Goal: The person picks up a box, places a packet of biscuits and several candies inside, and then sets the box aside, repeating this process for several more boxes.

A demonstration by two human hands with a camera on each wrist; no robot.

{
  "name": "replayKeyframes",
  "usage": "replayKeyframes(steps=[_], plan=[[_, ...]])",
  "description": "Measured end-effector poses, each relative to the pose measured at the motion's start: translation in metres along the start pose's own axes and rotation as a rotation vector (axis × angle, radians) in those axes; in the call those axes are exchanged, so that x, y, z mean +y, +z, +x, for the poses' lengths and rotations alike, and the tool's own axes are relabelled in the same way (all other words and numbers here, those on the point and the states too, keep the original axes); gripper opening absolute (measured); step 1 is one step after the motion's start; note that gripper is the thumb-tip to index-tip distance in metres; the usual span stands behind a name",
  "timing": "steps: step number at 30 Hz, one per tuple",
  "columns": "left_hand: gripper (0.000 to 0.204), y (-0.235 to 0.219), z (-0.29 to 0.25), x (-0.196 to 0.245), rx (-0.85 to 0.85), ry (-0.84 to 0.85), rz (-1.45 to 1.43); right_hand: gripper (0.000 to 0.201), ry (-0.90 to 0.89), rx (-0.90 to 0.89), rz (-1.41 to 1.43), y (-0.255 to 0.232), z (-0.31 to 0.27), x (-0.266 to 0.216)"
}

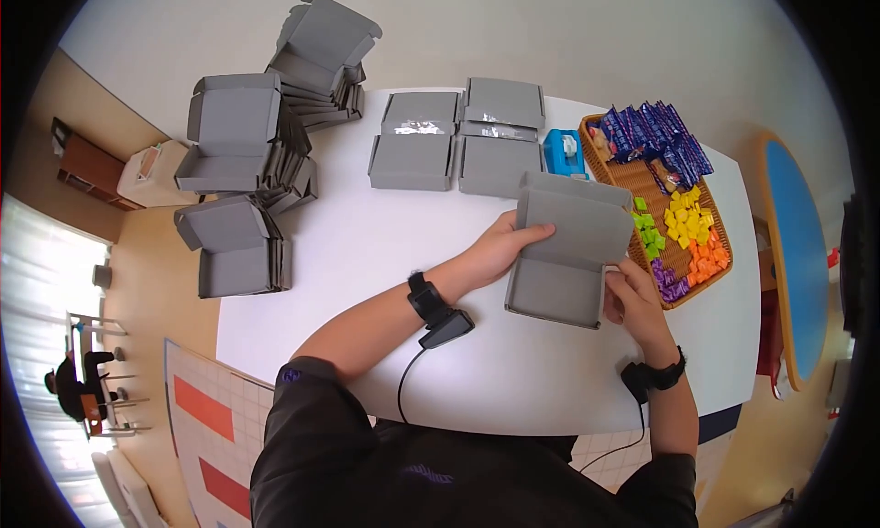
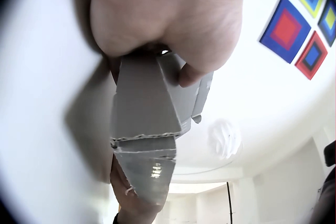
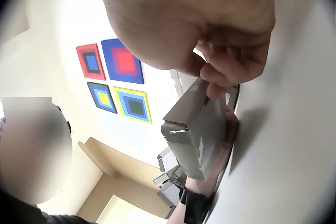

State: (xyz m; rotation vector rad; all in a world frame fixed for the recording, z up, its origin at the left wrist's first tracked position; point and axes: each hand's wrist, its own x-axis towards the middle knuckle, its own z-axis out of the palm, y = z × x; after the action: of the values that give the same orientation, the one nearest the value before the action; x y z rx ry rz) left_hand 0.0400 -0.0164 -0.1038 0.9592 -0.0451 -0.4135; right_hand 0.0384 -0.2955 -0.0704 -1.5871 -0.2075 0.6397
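Observation:
An opened grey cardboard box is held above the near right part of the table, its lid raised away from the body. The left hand grips its left side, thumb over the inside of the lid and fingers behind. In the left wrist view that hand covers the box's upper end. At the right side, near the fold, the right hand has curled fingers; in the right wrist view the thumb and fingertips of this hand pinch the edge of the box.
Stacks of open grey boxes stand at the left. Closed grey boxes lie at the back middle beside a blue tape dispenser. A wicker tray at the right holds blue packets and small coloured packets.

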Motion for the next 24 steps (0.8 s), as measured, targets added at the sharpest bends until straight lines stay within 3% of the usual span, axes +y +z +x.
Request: replayKeyframes(steps=[5, 8, 17, 21, 24], plan=[[0.047, -0.002, 0.001, -0.003, -0.009, 0.012, 0.094, 0.038, 0.036, 0.039, 0.203, 0.009, 0.004, 0.009], [0.046, 0.001, 0.001, -0.005, 0.002, 0.041, 0.17, 0.039, 0.046, -0.038, -0.038, 0.004, 0.003, 0.002], [0.047, -0.006, 0.008, -0.009, -0.015, 0.057, 0.113, 0.043, 0.004, -0.113, -0.19, -0.004, 0.001, 0.012], [0.051, -0.008, 0.007, -0.009, -0.001, 0.108, 0.152, 0.044, -0.079, -0.13, -0.16, -0.006, 0.008, 0.031], [0.052, -0.004, 0.003, -0.004, 0.022, 0.086, 0.136, 0.044, -0.037, -0.119, -0.099, -0.008, 0.009, 0.027]])
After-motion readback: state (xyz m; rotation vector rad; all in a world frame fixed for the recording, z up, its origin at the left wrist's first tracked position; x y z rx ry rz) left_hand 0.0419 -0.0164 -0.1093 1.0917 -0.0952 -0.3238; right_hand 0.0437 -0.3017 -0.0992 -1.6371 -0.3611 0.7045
